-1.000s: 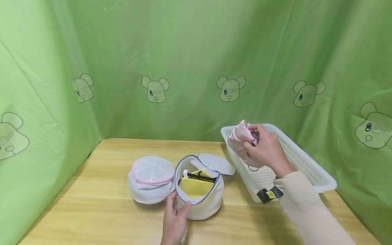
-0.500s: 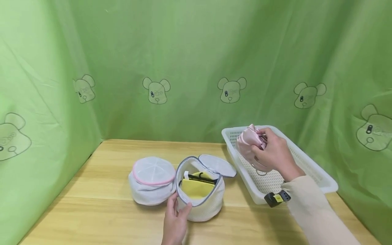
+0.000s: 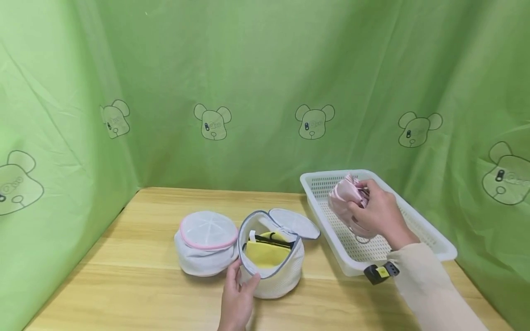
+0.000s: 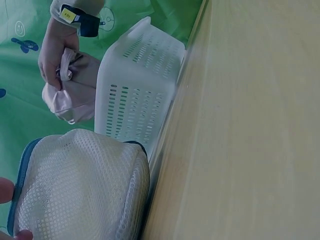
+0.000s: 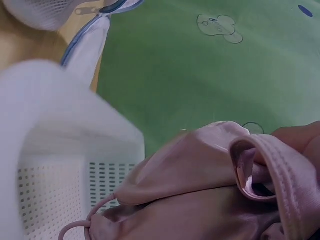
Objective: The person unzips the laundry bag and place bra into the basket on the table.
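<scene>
In the head view my left hand pinches the blue-edged rim of a round white mesh laundry bag. Its lid is folded back, and a yellow piece of fabric with black trim lies inside. My right hand holds a bunched pink satin garment with thin straps above the white plastic basket. A folded band and a thin strap loop of the garment show in the right wrist view; its exact kind is unclear.
A second white laundry bag, pink-edged with its lid on, stands just left of the first. All stand on a light wooden table, with a green curtain behind and at both sides.
My right hand has moved right and slightly down with the pink satin garment, further over the basket. The left hand keeps its hold on the laundry bag.
</scene>
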The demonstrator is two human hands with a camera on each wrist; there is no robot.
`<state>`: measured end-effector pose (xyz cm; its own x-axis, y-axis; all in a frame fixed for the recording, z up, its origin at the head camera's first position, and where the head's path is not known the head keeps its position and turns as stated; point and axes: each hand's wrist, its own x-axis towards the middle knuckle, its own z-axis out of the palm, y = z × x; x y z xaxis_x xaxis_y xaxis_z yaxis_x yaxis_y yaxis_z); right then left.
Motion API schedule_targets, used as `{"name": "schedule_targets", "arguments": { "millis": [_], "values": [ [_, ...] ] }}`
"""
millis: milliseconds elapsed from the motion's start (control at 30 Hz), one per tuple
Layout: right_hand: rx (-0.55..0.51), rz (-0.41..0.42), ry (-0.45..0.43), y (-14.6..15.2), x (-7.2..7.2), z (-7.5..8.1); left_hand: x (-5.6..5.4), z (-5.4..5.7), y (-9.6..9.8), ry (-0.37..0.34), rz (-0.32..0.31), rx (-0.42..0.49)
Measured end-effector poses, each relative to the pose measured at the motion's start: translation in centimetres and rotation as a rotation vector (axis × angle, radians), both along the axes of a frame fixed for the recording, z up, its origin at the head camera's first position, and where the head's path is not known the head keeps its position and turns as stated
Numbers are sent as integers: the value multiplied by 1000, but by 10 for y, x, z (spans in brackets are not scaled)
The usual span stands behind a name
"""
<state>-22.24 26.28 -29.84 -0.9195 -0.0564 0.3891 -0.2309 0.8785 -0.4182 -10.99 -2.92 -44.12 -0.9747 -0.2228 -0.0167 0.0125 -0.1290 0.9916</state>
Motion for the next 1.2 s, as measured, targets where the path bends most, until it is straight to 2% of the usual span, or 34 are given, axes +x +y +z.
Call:
{"name": "schedule_targets", "arguments": {
  "millis": [567, 1200],
  "values": [
    [31, -41, -68, 18, 0, -13, 1, -1, 0, 18, -14, 8],
    [40, -60, -68, 32, -2, -28, 0, -1, -1, 24, -13, 8]
  ]
}}
